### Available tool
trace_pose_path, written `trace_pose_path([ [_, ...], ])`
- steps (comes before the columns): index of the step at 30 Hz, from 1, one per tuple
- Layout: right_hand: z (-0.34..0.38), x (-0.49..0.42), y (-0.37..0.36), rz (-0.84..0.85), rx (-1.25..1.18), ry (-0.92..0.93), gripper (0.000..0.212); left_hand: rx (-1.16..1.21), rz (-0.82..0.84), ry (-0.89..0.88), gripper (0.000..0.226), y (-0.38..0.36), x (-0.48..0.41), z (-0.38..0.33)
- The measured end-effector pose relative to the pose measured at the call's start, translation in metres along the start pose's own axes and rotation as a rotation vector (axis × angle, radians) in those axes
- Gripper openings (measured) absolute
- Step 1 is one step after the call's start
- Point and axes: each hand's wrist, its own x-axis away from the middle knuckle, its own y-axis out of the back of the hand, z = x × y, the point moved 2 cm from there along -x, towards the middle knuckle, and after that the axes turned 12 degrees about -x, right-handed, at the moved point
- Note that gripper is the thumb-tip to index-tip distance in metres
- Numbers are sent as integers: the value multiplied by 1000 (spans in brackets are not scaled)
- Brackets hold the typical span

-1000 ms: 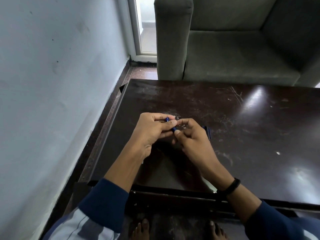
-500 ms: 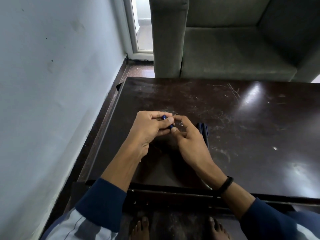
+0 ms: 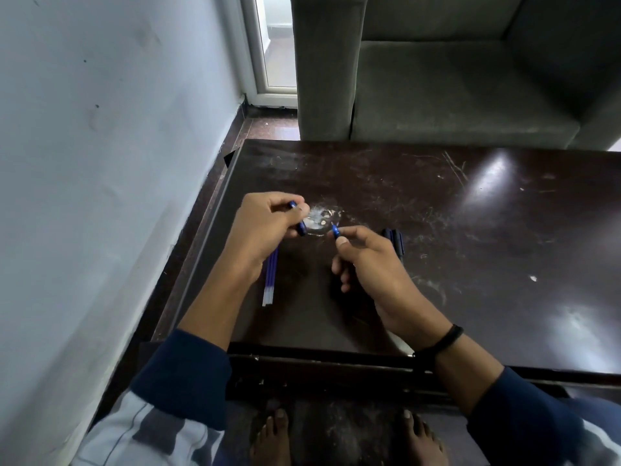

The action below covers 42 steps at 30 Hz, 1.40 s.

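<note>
My left hand (image 3: 265,227) grips a short blue pen part (image 3: 300,220) between thumb and fingers, over the dark table (image 3: 470,250). My right hand (image 3: 369,260) pinches the blue pointed end (image 3: 335,230) of a pen, whose remainder is hidden inside the hand. The two blue pieces are apart, with a small gap between them. Under my left wrist lie several blue pen refills (image 3: 270,280) on the table. Dark pens (image 3: 395,240) lie just right of my right hand.
A grey sofa (image 3: 453,89) stands behind the table. A white wall (image 3: 100,163) runs along the left, close to the table's left edge. My bare feet (image 3: 275,435) show below the table's near edge. The tabletop is scratched and glossy.
My hands were joined on one blue piece; now they have moved apart, each holding a separate blue part. The refills under my left wrist have come into view.
</note>
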Motion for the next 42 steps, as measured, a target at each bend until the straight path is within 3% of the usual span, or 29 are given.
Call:
trace_pose_path([
  [7,13,-1,8,-109,-428,-62,20,-759,266,-62,26,-29,13,0],
  [15,13,-1,9,-121,-375,-36,19,-814,284,-99,27,-30,15,-3],
  [17,13,-1,9,-123,-375,-23,19,-763,213,-128,20,-28,15,-3],
  [19,15,0,11,-133,-398,-6,19,-548,165,-103,29,-24,14,-2],
  [21,17,-1,13,-136,-454,13,19,-311,250,-36,35,-22,17,-5],
  [23,19,-3,16,-123,-522,23,18,-168,368,-11,26,-24,21,-7],
  [27,23,-3,18,-97,-591,-2,13,-31,275,-23,12,-14,16,-9],
  [37,25,2,13,18,-223,144,2,273,87,-25,31,19,7,-9],
  [42,23,1,15,9,-265,122,6,425,258,44,15,-6,14,-10],
])
